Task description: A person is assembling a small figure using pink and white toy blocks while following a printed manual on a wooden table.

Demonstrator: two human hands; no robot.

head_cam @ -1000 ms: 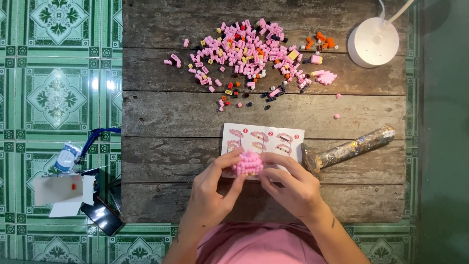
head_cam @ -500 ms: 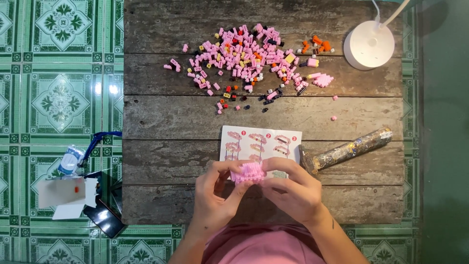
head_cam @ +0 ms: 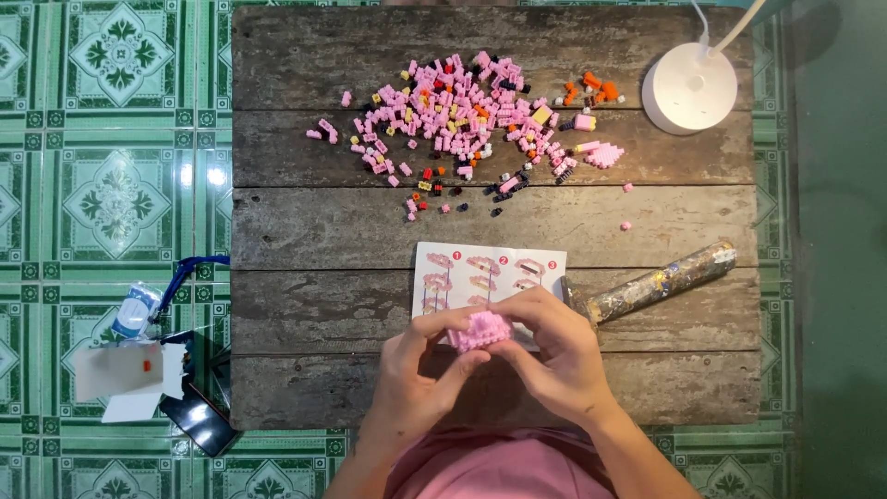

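I saw both hands low on the wooden bench (head_cam: 323,231), close to the person's body. The left hand (head_cam: 416,383) and the right hand (head_cam: 554,356) were closed around one small pink block model (head_cam: 479,330). Fingers pinched it from both sides. It sat just above the near edge of the paper instruction sheet (head_cam: 485,273). The model looked like a short chunky lump. I could not tell which way it pointed or where its long side ran. A big pile of loose pink blocks (head_cam: 453,106) lay far up the bench. A round white lamp base (head_cam: 688,88) stood at the top right. A shiny foil roll (head_cam: 656,285) lay tilted just right of the sheet.
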